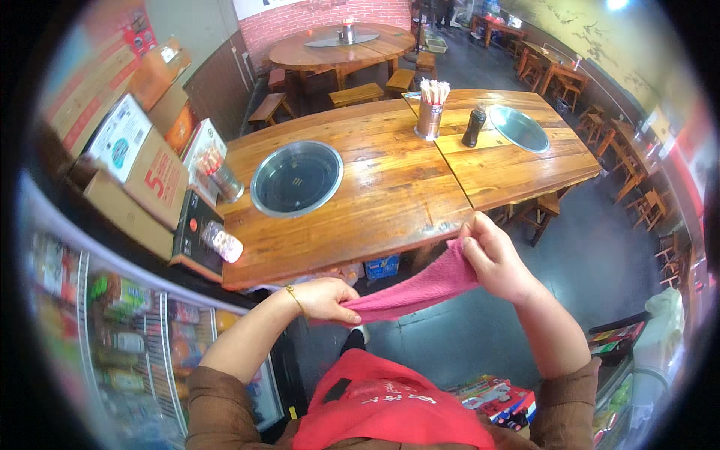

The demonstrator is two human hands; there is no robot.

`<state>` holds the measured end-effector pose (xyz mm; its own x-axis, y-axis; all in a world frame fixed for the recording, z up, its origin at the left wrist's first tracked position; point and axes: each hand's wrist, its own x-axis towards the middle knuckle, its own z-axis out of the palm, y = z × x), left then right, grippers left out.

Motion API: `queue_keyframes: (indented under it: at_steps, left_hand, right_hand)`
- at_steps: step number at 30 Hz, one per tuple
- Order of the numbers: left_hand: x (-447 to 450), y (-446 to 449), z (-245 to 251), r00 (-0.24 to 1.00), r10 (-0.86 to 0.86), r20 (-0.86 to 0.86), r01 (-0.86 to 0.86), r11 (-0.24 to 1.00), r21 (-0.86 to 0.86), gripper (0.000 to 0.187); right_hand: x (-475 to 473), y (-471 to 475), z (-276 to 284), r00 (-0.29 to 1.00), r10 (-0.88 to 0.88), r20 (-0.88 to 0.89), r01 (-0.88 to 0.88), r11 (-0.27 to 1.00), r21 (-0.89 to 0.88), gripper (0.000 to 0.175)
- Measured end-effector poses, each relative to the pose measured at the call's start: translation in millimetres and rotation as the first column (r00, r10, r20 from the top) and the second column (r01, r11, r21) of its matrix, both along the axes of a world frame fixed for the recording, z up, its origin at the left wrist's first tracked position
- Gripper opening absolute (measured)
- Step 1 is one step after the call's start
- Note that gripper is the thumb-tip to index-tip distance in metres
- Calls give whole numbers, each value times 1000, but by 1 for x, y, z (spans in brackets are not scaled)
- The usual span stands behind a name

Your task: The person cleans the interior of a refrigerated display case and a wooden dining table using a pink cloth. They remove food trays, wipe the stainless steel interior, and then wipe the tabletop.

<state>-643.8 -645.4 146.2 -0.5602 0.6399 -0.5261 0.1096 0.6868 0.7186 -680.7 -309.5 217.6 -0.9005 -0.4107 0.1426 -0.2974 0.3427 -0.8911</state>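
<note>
A pink cloth is stretched between my two hands, in front of the near edge of a wooden table. My left hand, with a gold bracelet at the wrist, grips its left end. Higher up, my right hand pinches the other end between thumb and fingers. Set into the tabletop is a round dark cooktop with a metal rim. Farther back stand a metal holder of wrapped chopsticks and a dark sauce bottle, beside a second round metal-rimmed inset.
Cardboard boxes, another chopstick holder and a white-and-purple container line the table's left end. A glass-door drinks fridge stands at lower left. Wooden stools and a round table are behind; colourful packages lie lower right.
</note>
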Motion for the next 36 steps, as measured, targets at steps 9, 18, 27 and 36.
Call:
queue_keyframes:
  at_steps: [9, 18, 27, 36]
  left_hand:
    - [-236, -53, -132, 856, 504, 112, -505, 771, 389, 17]
    - [-247, -53, -203, 836, 108, -537, -99, 994, 45, 31]
    - [-268, -75, -236, 630, 494, -599, -618, 786, -1, 36]
    - [-251, -70, -264, 228, 860, 456, -967, 143, 213, 32]
  right_hand:
    - [-279, -29, -130, 931, -335, 143, 349, 934, -82, 7]
    - [-250, -20, -286, 949, -183, -257, 311, 682, 662, 14]
    - [-318, -59, -300, 801, -586, 118, 379, 651, 657, 41]
    - [-253, -177, -273, 814, 568, -125, -393, 695, 602, 44]
